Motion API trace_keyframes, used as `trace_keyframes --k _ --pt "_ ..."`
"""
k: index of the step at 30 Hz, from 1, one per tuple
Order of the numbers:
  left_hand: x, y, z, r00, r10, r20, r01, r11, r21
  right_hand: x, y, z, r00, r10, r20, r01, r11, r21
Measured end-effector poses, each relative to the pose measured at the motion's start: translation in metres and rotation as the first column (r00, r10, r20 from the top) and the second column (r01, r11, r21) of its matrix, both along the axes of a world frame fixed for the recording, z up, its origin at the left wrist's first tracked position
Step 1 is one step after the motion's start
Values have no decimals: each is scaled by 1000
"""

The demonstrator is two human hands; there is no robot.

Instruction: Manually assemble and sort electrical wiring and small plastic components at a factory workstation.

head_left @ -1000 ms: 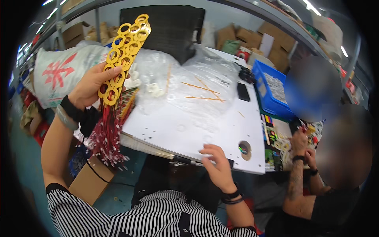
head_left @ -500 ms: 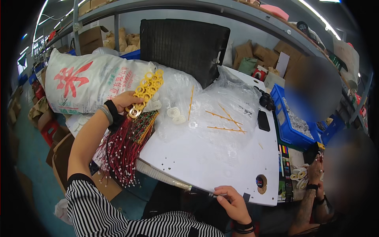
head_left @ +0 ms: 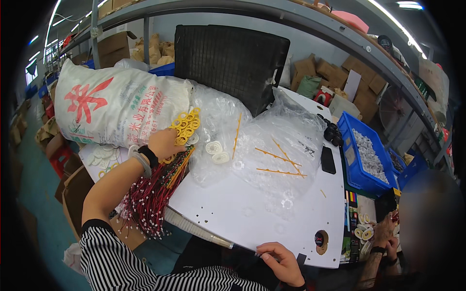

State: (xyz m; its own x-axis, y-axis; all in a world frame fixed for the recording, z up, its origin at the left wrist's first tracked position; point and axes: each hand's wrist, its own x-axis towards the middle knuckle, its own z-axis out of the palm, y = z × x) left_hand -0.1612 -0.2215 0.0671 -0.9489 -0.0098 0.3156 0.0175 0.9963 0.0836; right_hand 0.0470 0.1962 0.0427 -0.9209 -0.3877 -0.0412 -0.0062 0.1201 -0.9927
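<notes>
My left hand (head_left: 163, 141) is closed on the lower end of a panel of joined yellow rings (head_left: 187, 124), which stands up past the fingers. Beneath that hand hangs a bundle of dark red wires (head_left: 148, 201) with small white connectors, spilling over the table's left edge. Two white round parts (head_left: 217, 151) lie just right of the yellow panel on clear plastic. At the table's front edge, my right hand (head_left: 281, 263) has its thumb and fingers drawn together beside something dark; what they hold is hidden.
A big white woven sack (head_left: 121, 106) lies at the left back. Clear plastic bags (head_left: 272, 131) with thin orange strips (head_left: 281, 171) cover the white table (head_left: 252, 218). Right are a phone (head_left: 328, 160), a blue bin (head_left: 357, 165) of small parts and a co-worker's hands (head_left: 383, 233).
My left hand has moved slightly down and right, and the yellow ring panel has dropped lower. My right hand has shifted a little down and left. The view has tilted slightly.
</notes>
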Motion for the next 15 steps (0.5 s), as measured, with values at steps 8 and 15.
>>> trace_keyframes --k 8,15 --pt "-1 -18 4 989 -3 150 -31 975 221 -1 6 -4 990 107 86 -111 993 37" --pt "45 6 36 987 -98 -128 154 808 569 -14 -6 -6 983 128 132 -117 989 -90"
